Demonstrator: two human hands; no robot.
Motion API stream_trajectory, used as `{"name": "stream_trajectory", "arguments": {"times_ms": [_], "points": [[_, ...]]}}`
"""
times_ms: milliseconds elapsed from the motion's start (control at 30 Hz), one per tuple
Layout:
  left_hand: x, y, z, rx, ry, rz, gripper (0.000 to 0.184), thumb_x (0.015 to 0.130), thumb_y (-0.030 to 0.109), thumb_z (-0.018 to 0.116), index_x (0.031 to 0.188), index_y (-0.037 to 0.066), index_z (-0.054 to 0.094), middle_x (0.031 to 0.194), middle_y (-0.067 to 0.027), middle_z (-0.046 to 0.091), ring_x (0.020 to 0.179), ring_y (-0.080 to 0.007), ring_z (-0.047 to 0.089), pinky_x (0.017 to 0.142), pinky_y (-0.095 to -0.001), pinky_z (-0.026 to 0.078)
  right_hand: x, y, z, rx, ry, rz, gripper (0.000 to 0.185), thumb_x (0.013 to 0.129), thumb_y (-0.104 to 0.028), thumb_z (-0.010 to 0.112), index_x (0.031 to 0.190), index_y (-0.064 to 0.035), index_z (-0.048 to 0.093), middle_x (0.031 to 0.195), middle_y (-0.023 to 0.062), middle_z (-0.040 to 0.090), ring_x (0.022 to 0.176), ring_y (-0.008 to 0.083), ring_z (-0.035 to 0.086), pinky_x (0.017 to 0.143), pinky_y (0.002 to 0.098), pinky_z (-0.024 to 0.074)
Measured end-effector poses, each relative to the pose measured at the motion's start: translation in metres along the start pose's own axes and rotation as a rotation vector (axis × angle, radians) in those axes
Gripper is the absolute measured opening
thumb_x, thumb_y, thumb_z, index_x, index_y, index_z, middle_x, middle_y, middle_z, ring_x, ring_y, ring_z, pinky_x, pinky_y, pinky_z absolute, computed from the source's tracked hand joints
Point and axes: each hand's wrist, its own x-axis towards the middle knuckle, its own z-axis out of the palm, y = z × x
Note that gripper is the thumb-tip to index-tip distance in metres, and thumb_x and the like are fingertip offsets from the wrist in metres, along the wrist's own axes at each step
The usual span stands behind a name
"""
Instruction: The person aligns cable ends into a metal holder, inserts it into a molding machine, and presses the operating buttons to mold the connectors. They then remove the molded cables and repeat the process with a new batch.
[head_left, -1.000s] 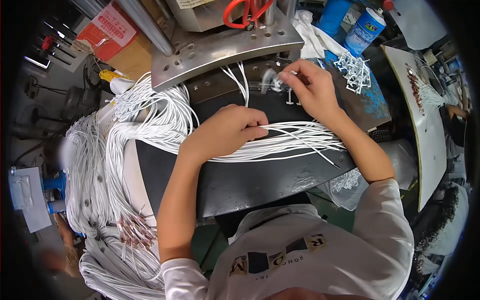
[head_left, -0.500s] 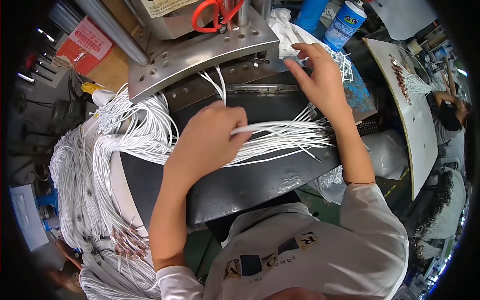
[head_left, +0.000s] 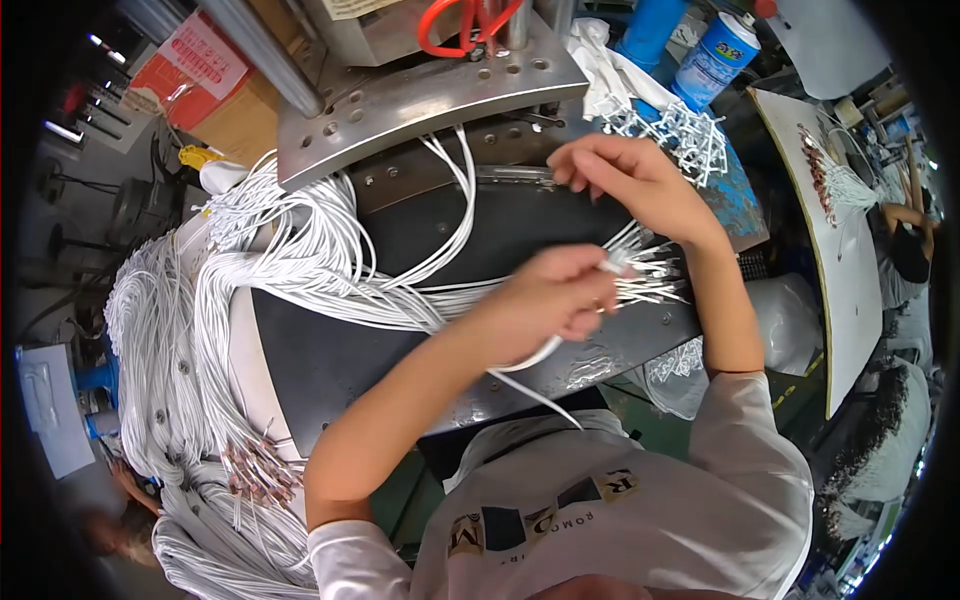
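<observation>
Since the earlier frame, the left hand [head_left: 560,305] has slid right along the white wires [head_left: 400,308] toward their ends, and the right hand [head_left: 640,185] has drawn back from the heap of white pieces [head_left: 700,145] to the clear strip [head_left: 515,177]. Apart from each other, both hands have bent fingers; blur on the left and hidden fingertips on the right mean I cannot tell whether either grips anything. Most wires lie across the black tabletop [head_left: 330,370], running under the left hand, while one loose wire [head_left: 545,400] reaches past the front edge, where a sleeve or arm could snag it and drag others askew. A few more curve out from under the steel plate [head_left: 430,112]; tugging the bunch could tangle these, since they cross it. Red scissors [head_left: 432,28] sit on the plate, and a knock might tip them off.
</observation>
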Motion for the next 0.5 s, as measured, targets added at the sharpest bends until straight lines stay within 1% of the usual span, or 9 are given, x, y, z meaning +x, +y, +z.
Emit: {"name": "stream_trajectory", "arguments": {"times_ms": [67, 133, 200, 233, 267, 300, 400, 433, 500], "points": [[-0.013, 0.019, -0.022, 0.219, 0.225, 0.005, 0.031, 0.109, 0.017, 0.055, 0.135, 0.000, 0.059, 0.092, -0.0003, 0.060, 0.061, -0.0035, 0.040, 0.052, -0.0203, 0.029, -0.002, 0.001, -0.002, -0.026, -0.054, -0.040, 0.045, 0.115, -0.032, 0.045, 0.133, 0.0032, 0.067, 0.125, 0.0108, 0.073, 0.112, 0.0174, 0.068, 0.095, 0.0321, 0.0528], [-0.025, 0.037, -0.030, 0.193, 0.218, -0.021, 0.032, 0.109, 0.015, 0.054, 0.135, -0.002, 0.058, 0.093, -0.0014, 0.061, 0.062, -0.0078, 0.048, 0.053, -0.0222, 0.035, -0.001, 0.000, -0.001, 0.020, -0.015, -0.090, 0.045, 0.115, -0.031, 0.047, 0.140, 0.0031, 0.062, 0.133, 0.0129, 0.070, 0.123, 0.0201, 0.065, 0.105, 0.0346, 0.0507], [-0.023, 0.040, -0.030, 0.236, 0.231, 0.087, 0.032, 0.108, 0.015, 0.056, 0.134, -0.002, 0.058, 0.093, -0.0023, 0.062, 0.066, -0.0103, 0.055, 0.056, -0.0238, 0.041, -0.003, 0.007, 0.015, 0.078, 0.056, -0.139, 0.048, 0.116, -0.033, 0.045, 0.143, 0.0043, 0.059, 0.140, 0.0156, 0.066, 0.129, 0.0231, 0.062, 0.112, 0.0378, 0.0473], [-0.018, 0.037, -0.031, 0.138, 0.264, 0.108, 0.029, 0.108, 0.015, 0.058, 0.131, -0.002, 0.060, 0.092, -0.0027, 0.062, 0.067, -0.0105, 0.056, 0.057, -0.0241, 0.042, -0.004, 0.007, 0.020, 0.087, -0.041, -0.149, 0.050, 0.116, -0.034, 0.043, 0.144, 0.0046, 0.058, 0.141, 0.0163, 0.065, 0.131, 0.0233, 0.061, 0.114, 0.0376, 0.0455], [-0.011, 0.031, -0.034, 0.040, 0.298, 0.129, 0.027, 0.107, 0.015, 0.060, 0.128, -0.002, 0.061, 0.091, -0.0030, 0.063, 0.069, -0.0107, 0.058, 0.057, -0.0243, 0.043, -0.010, 0.002, 0.024, 0.131, -0.144, -0.026, 0.050, 0.116, -0.034, 0.043, 0.144, 0.0053, 0.057, 0.141, 0.0155, 0.065, 0.132, 0.0231, 0.060, 0.114, 0.0360, 0.0449], [-0.007, 0.027, -0.035, -0.056, 0.332, 0.148, 0.025, 0.107, 0.016, 0.062, 0.125, -0.001, 0.063, 0.090, -0.0034, 0.063, 0.071, -0.0109, 0.060, 0.058, -0.0246, 0.044, -0.010, 0.002, 0.026, 0.112, -0.142, -0.030, 0.049, 0.116, -0.033, 0.044, 0.142, 0.0049, 0.059, 0.138, 0.0153, 0.066, 0.129, 0.0227, 0.061, 0.113, 0.0359, 0.0459], [-0.005, 0.023, -0.034, 0.277, 0.383, 0.192, 0.019, 0.105, 0.018, 0.067, 0.110, 0.000, 0.065, 0.086, -0.0028, 0.063, 0.069, -0.0103, 0.061, 0.057, -0.0252, 0.045, -0.002, 0.001, 0.016, -0.114, 0.012, -0.058, 0.036, 0.113, -0.026, 0.051, 0.131, 0.0014, 0.064, 0.122, 0.0141, 0.070, 0.117, 0.0257, 0.065, 0.103, 0.0374, 0.0496], [-0.005, 0.024, -0.033, 0.320, 0.394, 0.188, 0.019, 0.104, 0.019, 0.068, 0.106, 0.001, 0.064, 0.084, -0.0022, 0.062, 0.068, -0.0098, 0.061, 0.056, -0.0251, 0.044, 0.003, 0.008, 0.016, -0.536, 0.211, -0.275, 0.024, 0.104, -0.021, 0.065, 0.116, -0.0008, 0.066, 0.107, 0.0136, 0.068, 0.104, 0.0321, 0.065, 0.091, 0.0416, 0.0505], [-0.006, 0.025, -0.033, 0.403, 0.414, 0.178, 0.021, 0.104, 0.021, 0.069, 0.099, 0.002, 0.063, 0.081, -0.0011, 0.062, 0.065, -0.0089, 0.060, 0.055, -0.0249, 0.044, 0.002, 0.014, 0.011, -0.832, 0.177, -0.241, 0.023, 0.097, -0.020, 0.071, 0.108, -0.0014, 0.064, 0.103, 0.0134, 0.066, 0.102, 0.0354, 0.063, 0.086, 0.0441, 0.0494]]}}
